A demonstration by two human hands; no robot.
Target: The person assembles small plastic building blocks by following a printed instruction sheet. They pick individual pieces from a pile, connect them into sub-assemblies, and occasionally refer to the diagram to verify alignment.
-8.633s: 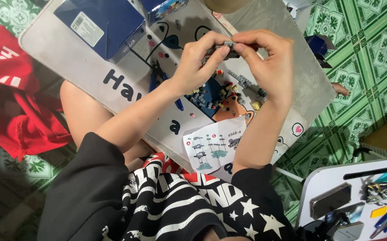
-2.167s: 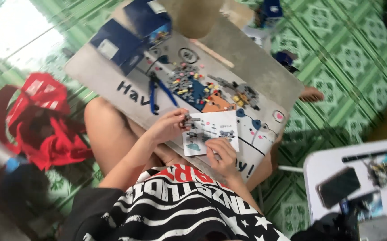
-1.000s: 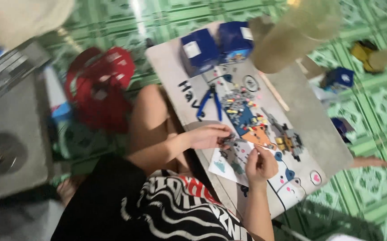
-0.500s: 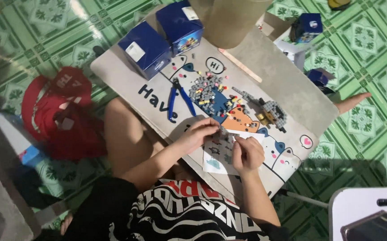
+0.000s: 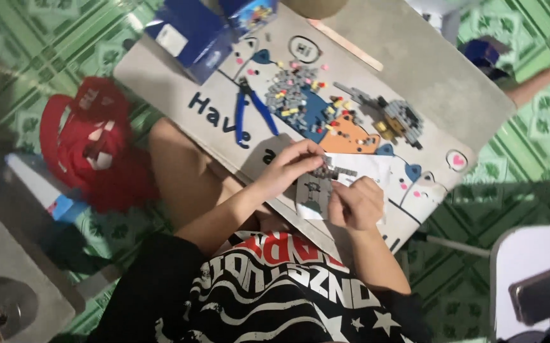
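Observation:
My left hand (image 5: 291, 166) and my right hand (image 5: 356, 202) meet over a white instruction sheet (image 5: 364, 173) at the near edge of a low grey lap table (image 5: 427, 82). Between the fingertips of both hands sits a small dark grey brick assembly (image 5: 333, 172). Beyond the hands lies a pile of small grey and coloured bricks (image 5: 297, 100), and a partly built grey model (image 5: 397, 119) lies to its right. Blue-handled pliers (image 5: 249, 114) lie to the left of the pile.
Two blue boxes (image 5: 192, 35) stand at the table's far left. A red bag (image 5: 94, 149) lies on the green tiled floor at left. A white surface with a dark phone (image 5: 544, 293) is at lower right. A person's foot (image 5: 535, 82) shows at upper right.
The view has swung and come closer to the table. Both hands stay together over the instruction sheet, holding the small brick assembly.

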